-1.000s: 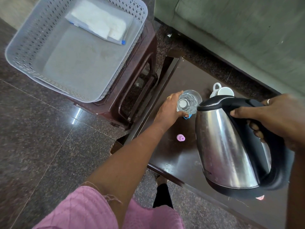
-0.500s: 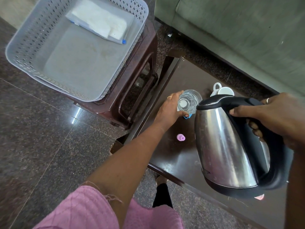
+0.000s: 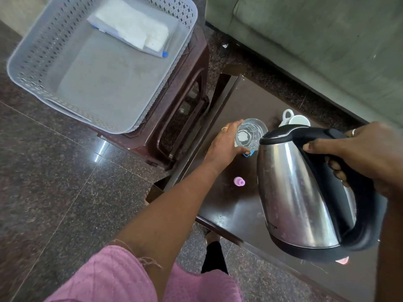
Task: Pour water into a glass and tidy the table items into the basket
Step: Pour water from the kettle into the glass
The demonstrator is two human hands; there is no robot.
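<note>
**Basket** [image 3: 32, 83]: grey, with perforated walls. It sits on a dark brown stool [image 3: 185, 94] left of the bench [image 3: 235, 205]. A white folded packet [image 3: 130, 29] with a blue tip lies in its far corner.
**Sofa** [image 3: 316, 40]: green, behind the bench.
**White cup** [image 3: 297, 120]: on the far part of the bench, partly hidden by the kettle's lid.
**Pink cap** [image 3: 239, 182]: small, lying on the bench between the left forearm and the kettle, apart from both.
**Blue item** [image 3: 251, 153]: small, at the foot of the glass, mostly hidden. Its kind cannot be told.
**Kettle** [image 3: 290, 192]: steel, with a black lid and handle. It is held above the bench and blocks the view of the bench's right part. Its spout end is just beside the glass rim.
**Glass** [image 3: 250, 134]: clear, upright on the bench near its left edge.
**Left hand** [image 3: 224, 147]: arm reached forward, fingers and thumb wrapped round the glass, a ring on one finger.
**Right hand** [image 3: 359, 153]: clamped on the kettle's handle, thumb along the top, fingers curled beneath, a ring showing.
</note>
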